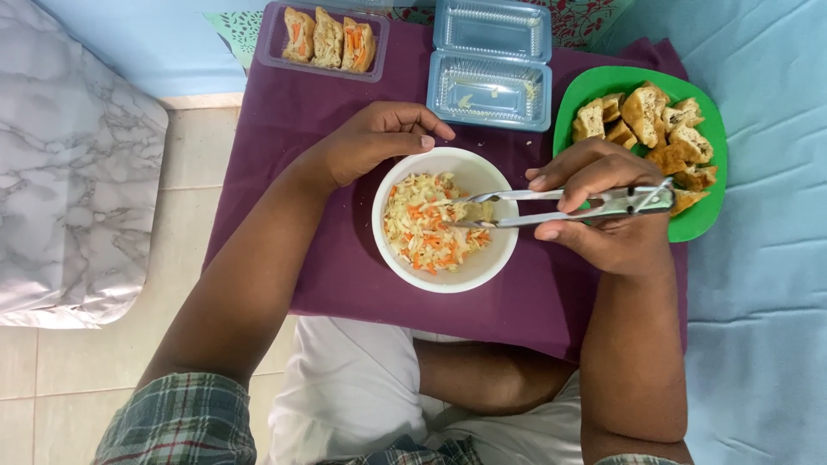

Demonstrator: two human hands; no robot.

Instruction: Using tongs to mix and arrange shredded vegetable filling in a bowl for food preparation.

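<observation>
My right hand point(603, 207) is clamped around metal tongs point(551, 207) whose tips reach into the shredded cabbage and carrot filling point(431, 226) in the white bowl point(482, 274) at the centre of the frame, while my left hand point(379, 138) curls against the bowl's upper-left rim. If I squeeze too lightly, shreds could drop onto the purple cloth point(293, 224). If my left hand slackens, the bowl could skid towards the green plate of fried tofu point(642, 120) at upper right.

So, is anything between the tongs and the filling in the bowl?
No. The tongs in the right hand already reach into the filling. The left hand rests on the bowl rim, off to the side.
</observation>
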